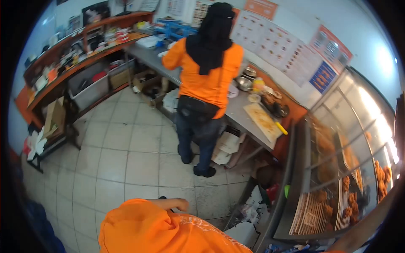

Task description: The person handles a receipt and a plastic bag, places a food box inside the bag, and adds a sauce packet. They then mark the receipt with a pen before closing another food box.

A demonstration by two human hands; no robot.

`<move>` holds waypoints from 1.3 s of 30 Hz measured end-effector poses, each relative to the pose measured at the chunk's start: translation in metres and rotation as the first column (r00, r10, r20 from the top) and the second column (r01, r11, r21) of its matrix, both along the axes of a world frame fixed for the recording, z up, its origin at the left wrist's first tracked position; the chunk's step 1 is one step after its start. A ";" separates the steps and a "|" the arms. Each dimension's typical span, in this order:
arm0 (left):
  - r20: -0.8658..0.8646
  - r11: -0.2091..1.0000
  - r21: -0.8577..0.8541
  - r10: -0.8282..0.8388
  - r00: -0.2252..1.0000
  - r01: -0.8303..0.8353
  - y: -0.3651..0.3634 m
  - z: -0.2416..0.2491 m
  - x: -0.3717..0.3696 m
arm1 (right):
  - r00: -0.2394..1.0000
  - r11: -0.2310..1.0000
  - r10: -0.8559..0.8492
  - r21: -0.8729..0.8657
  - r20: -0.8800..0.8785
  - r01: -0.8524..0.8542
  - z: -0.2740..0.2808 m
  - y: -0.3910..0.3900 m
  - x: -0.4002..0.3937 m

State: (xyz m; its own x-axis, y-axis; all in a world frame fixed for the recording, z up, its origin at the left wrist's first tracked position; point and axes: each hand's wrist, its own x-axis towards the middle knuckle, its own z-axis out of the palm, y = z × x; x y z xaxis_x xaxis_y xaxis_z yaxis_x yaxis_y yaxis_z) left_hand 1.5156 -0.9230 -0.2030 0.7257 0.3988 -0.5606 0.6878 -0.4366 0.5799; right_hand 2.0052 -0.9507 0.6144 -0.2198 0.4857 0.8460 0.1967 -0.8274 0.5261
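Observation:
My left hand (pixel 182 205) is near the bottom centre, in front of my orange shirt (pixel 164 232). Its fingers look curled in, and nothing shows in them. Below it, a small dark shape (pixel 163 197) pokes out past my forearm. At the lower right my right forearm (pixel 365 221) stretches along the glass display case (pixel 308 177), with the hand itself cut off by the dark frame edge. Inside the case, fried chicken pieces (pixel 352 205) lie on wire racks (pixel 310 217).
A person in an orange top (pixel 211 84) stands at a metal counter (pixel 249 114), back towards me. A cutting board (pixel 260 122) with a yellow-handled knife (pixel 281 128), bowls and food lie on it. Cluttered shelves (pixel 84 59) line the left. Boxes (pixel 152 90) sit beneath the counter on the tiled floor (pixel 139 160).

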 end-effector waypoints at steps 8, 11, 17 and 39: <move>-0.233 0.323 0.301 0.937 0.260 -0.897 -0.064 -0.097 -0.339 | -0.048 0.002 0.571 0.060 -0.820 -0.998 -0.285 0.051 -0.396; -0.072 0.138 0.197 0.989 0.126 -0.971 -0.071 -0.033 -0.383 | -0.331 -0.358 -0.140 0.359 -0.933 -0.862 -0.400 0.111 -0.503; -0.114 -0.092 0.231 0.986 -0.121 -0.969 -0.037 -0.033 -0.430 | -0.280 -0.121 -0.601 0.431 -0.749 -0.894 -0.629 0.148 -0.660; 0.076 0.463 -0.760 0.760 0.645 -0.456 0.370 0.213 -0.759 | 0.558 -0.463 -0.829 0.538 0.017 -0.704 -0.605 0.581 -0.948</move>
State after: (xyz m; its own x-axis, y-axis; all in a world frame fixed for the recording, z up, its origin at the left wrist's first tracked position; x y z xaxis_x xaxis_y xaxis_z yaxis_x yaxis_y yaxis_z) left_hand 0.7561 -0.5526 0.0100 0.6299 0.4813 -0.6096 0.2874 0.5847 0.7586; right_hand 1.0574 -0.3696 0.0098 -0.8358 -0.3068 -0.4552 0.4617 0.0559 -0.8853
